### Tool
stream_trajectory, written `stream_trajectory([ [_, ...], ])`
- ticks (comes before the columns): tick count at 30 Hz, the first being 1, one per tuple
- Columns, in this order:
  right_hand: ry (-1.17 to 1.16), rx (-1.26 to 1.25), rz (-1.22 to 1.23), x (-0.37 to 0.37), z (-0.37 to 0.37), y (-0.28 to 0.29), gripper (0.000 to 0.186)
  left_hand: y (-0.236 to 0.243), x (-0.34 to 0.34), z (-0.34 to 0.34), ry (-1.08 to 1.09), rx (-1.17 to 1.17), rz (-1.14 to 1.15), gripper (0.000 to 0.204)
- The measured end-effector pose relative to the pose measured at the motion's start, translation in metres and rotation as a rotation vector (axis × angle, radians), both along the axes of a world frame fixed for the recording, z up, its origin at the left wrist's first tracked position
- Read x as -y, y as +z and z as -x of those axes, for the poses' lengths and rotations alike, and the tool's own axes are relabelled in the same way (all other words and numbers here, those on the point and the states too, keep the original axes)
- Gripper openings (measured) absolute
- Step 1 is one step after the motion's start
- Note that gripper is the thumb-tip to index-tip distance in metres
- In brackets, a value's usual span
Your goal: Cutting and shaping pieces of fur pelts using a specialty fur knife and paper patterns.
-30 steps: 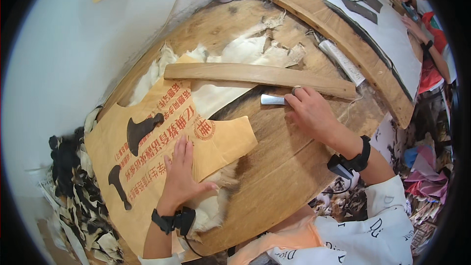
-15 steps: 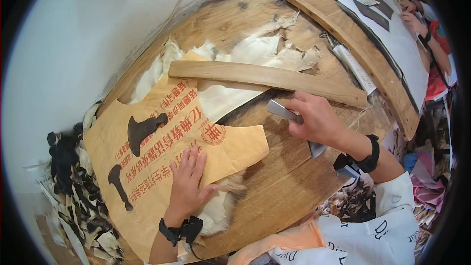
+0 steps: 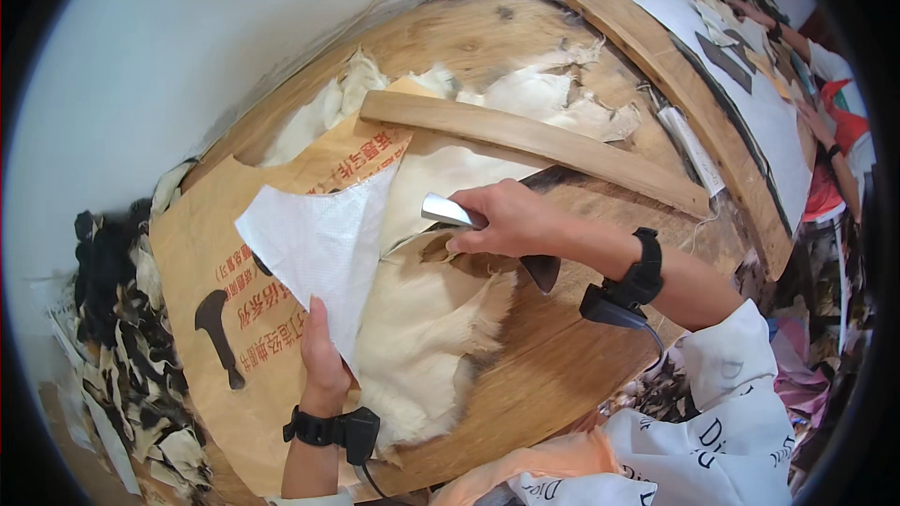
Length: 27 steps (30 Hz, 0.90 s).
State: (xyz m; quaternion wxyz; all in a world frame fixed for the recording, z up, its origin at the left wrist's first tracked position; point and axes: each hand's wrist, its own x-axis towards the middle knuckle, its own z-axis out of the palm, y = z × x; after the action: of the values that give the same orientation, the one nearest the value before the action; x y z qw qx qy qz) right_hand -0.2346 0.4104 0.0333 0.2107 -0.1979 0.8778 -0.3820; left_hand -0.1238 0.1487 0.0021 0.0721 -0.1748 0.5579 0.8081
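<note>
My left hand (image 3: 323, 361) has its thumb over a tan pattern sheet (image 3: 187, 234) with red printing; its other fingers are hidden behind it. The sheet's right part is folded back, showing its white underside (image 3: 323, 239). Below the fold a pale hide (image 3: 408, 337) with a furry edge lies bare. My right hand (image 3: 506, 217), above the hide's upper edge, is closed around a metal knife; its shiny upper end (image 3: 445, 210) and dark flared blade (image 3: 541, 272) stick out on either side. A dark axe-shaped patch (image 3: 220, 337) shows on the sheet; whether it is a hole is unclear.
A wooden bar (image 3: 534, 150) lies across the sheet and more pale hide (image 3: 534, 89). A long curved plank (image 3: 684, 103) divides the wooden table. Beyond it, another person's hands are near a white sheet (image 3: 764, 122). Dark and pale scraps (image 3: 141, 347) pile at left.
My left hand, earlier flat on the sheet, now grips it and has turned its right part back to the left, baring the hide. My right hand has moved left with the knife.
</note>
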Motion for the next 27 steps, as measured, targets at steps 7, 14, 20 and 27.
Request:
stream_trajectory([
  [7,-0.175,0.125,-0.089,0.027,0.006,-0.014,0.028,-0.011,0.008,-0.003,-0.058,-0.041,0.066,0.053],
  [14,-0.122,-0.175,-0.463,0.043,0.0,-0.021,0.023,-0.015,0.006,-0.006,-0.054,-0.106,0.19,0.05],
  [20,-0.175,-0.263,-0.477,0.043,0.0,-0.021,0.02,-0.026,0.009,-0.007,-0.114,-0.262,0.484,0.045],
  [27,-0.407,-0.498,-0.299,-0.022,0.009,-0.003,0.019,-0.022,-0.012,-0.005,-0.389,-0.395,0.861,0.037],
])
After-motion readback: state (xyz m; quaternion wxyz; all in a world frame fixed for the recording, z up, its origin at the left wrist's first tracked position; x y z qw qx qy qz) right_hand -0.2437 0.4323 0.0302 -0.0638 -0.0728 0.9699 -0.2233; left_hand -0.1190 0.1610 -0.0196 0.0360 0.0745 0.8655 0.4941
